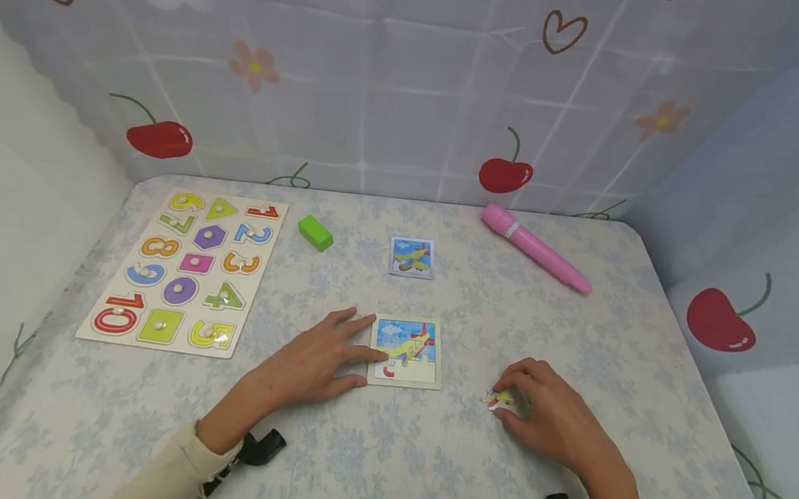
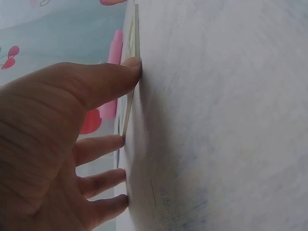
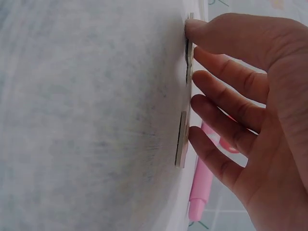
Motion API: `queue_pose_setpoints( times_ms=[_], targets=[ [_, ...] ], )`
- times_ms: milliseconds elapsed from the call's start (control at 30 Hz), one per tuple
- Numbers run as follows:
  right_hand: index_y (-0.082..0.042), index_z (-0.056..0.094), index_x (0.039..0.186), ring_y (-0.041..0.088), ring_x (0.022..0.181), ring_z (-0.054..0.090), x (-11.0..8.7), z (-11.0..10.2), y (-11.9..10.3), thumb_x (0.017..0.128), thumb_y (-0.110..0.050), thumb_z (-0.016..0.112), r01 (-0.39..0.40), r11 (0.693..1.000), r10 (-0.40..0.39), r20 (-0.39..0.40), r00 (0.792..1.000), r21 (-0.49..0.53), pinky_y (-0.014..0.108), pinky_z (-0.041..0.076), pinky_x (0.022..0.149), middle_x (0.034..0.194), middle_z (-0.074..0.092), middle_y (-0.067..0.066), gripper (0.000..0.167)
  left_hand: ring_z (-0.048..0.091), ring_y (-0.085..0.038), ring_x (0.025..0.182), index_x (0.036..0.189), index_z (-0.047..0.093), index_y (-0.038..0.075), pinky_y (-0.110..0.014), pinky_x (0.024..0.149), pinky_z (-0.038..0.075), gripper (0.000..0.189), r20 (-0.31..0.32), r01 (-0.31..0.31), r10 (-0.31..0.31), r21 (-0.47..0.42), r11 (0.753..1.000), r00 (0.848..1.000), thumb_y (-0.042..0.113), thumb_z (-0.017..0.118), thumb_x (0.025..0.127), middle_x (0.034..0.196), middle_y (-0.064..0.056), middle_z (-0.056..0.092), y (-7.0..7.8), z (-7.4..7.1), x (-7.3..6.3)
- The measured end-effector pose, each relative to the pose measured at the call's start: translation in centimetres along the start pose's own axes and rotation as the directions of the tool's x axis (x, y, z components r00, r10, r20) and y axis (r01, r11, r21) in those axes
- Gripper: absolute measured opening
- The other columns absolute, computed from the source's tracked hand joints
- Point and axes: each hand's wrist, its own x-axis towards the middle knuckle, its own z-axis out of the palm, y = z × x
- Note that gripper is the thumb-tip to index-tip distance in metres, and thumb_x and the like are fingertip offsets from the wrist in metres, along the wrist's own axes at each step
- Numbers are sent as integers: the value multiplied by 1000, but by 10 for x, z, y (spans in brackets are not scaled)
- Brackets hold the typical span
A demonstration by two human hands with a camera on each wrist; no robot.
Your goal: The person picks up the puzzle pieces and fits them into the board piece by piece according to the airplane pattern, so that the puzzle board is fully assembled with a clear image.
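My left hand lies with fingers spread along the left edge of a small square jigsaw puzzle tray. One fingertip reaches onto the airplane picture; in the left wrist view the thumb touches the tray's near edge. Pieces show a yellow plane on blue sky, while pale bare board shows at the lower right. To the right of the tray, my right hand pinches a jigsaw piece at the tabletop between thumb and fingers. Another flat piece lies by the little finger in the right wrist view.
A small airplane picture card lies behind the tray. Left of it sit a green block and a number-and-shape peg board. A pink marker-shaped stick lies at the back right. Printed curtains stand around the table.
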Motion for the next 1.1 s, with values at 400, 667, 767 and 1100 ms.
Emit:
queue_pose_setpoints(
  times_ms=[400,667,767,1100],
  targets=[
    [-26,73,101,13,103,63,8,-1,-6,83,-29,95,-39,999,40,43,998,-22,42,59,87,111,68,-9,29,33,-50,156,144,72,28,-62,116,45,44,-13,5,-5,-21,1000,1000,35,78,100,169,-16,42,-1,0,-2],
    [-26,74,103,15,106,65,21,-2,-14,84,-31,94,-52,998,53,69,996,-28,44,58,90,107,70,-11,27,34,-48,156,145,70,24,-61,114,47,47,-28,9,-10,-18,1000,1000,35,79,100,169,-16,44,0,1,-2],
    [-25,76,105,14,105,65,26,-2,-18,84,-30,94,-32,999,33,59,998,-25,44,59,89,108,71,-10,28,34,-47,157,146,69,25,-61,114,47,48,-28,18,-19,-21,1000,999,35,79,100,169,-15,44,0,1,-2],
    [-21,80,114,16,109,66,43,-1,-31,86,-29,92,84,996,-83,44,996,-23,44,59,93,113,73,-8,31,34,-42,158,147,67,25,-59,113,49,51,-31,49,-50,-31,998,998,39,79,100,169,-11,44,-1,4,-3]
  ],
)
